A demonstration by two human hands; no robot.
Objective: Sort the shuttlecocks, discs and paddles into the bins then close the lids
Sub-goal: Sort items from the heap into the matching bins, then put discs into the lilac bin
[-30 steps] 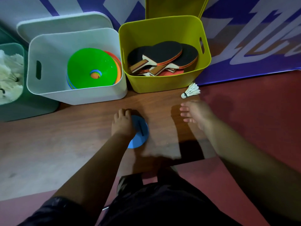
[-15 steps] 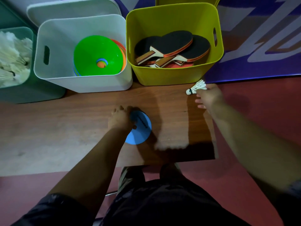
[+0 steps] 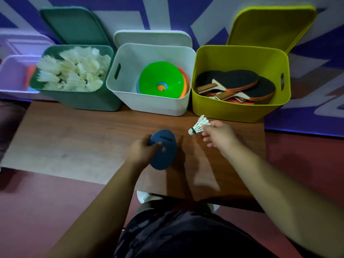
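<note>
While poised over the counter point(image 3: 74, 138) before the open green bin point(image 3: 87, 101), white bin point(image 3: 149, 105) and yellow bin point(image 3: 232, 112), grips the tilted blue disc point(image 3: 165, 157) in the curled left hand point(image 3: 141, 151), thumb across its face, and pinches the white shuttlecock point(image 3: 198, 126) by its feathers in the right hand point(image 3: 221, 136).

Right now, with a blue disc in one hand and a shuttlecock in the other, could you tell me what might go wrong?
1. The right hand pinches the shuttlecock by its feathers alone; it may slip or get crushed.
2. The green bin is heaped with shuttlecocks to the rim, so another could tumble out.
3. Reaching there may cross the left hand, which holds the blue disc.
</note>
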